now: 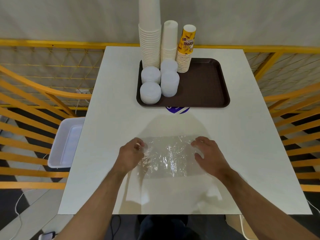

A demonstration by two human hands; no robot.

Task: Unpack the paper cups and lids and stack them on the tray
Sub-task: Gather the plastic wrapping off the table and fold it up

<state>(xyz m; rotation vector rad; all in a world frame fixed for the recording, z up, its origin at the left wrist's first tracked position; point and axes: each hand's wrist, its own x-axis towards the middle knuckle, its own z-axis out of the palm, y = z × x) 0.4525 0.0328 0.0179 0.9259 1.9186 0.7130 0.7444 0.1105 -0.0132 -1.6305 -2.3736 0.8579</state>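
On the white bench (242,135), cup stacks (150,45) and lid stacks (150,92) are already set on the brown tray (204,84), while nearer than the tray an empty clear wrapper (168,156) is pressed flat by the left hand (130,155) and right hand (210,155), fingers (196,144) spread apart, so little seems left.

"THE … SHOP" upside down on yellow printed cup (187,40), "Clean" on blue sticker (177,109)
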